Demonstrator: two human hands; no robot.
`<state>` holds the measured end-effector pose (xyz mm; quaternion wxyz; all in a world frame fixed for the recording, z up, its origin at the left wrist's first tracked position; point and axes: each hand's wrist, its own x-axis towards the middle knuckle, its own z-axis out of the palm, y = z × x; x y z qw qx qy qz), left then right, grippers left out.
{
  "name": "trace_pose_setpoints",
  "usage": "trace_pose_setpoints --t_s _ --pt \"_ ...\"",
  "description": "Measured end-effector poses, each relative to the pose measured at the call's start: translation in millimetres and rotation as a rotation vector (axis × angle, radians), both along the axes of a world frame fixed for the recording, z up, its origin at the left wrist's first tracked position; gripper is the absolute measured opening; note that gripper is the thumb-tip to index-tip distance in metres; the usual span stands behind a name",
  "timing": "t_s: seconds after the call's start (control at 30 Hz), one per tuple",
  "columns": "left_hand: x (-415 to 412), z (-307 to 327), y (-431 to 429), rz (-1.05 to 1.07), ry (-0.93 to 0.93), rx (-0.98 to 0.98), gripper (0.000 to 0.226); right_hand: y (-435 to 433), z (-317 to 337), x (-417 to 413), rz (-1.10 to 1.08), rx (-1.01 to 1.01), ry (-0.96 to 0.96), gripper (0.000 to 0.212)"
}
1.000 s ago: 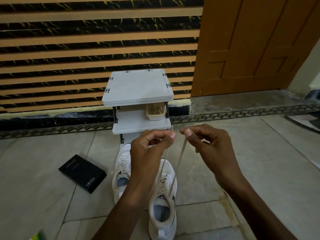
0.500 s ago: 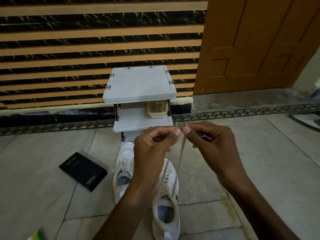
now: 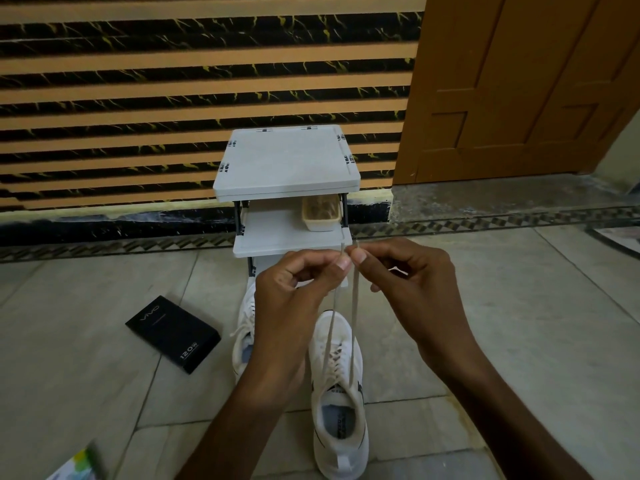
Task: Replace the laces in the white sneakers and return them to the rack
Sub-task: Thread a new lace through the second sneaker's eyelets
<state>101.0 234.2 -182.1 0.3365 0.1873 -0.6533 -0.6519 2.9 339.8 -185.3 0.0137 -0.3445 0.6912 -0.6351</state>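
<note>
Head view: left hand (image 3: 298,282) and right hand (image 3: 408,275), each grip pinching a lace (image 3: 354,306) end above the near white sneaker (image 3: 341,403); pull both evenly, ends level, then tie.

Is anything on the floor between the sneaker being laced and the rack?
Nothing visible does. The sneaker lies just before the rack; the black box sits off to its left. A beige tray fills the right of the middle shelf.
</note>
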Motion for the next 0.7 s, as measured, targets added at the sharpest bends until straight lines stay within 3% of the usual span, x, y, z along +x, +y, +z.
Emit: trace_pose_setpoints --t_s 0.23,0.4,0.47,0.53,0.63,0.7 --pt "9 -21 -12 -0.009 -0.046 0.003 0.009 4 -19 0 -0.03 0.12 -0.005 0.011" --pt "8 -94 -31 0.015 -0.266 0.026 0.009 5 -89 -4 -0.019 0.379 -0.017 0.009" --pt "7 -123 -34 -0.023 -0.363 0.041 0.015 5 -117 -6 0.048 0.511 -0.039 0.017" --pt "9 -146 -34 -0.039 -0.496 -0.038 0.025 8 -137 -7 0.05 0.643 -0.034 0.03" --pt "19 -168 -31 -0.018 -0.704 -0.28 0.027 20 -151 0 -0.18 0.839 0.02 0.017" --pt "26 -178 -27 -0.089 -0.806 -0.405 0.025 28 -161 7 -0.208 0.998 -0.03 0.042"
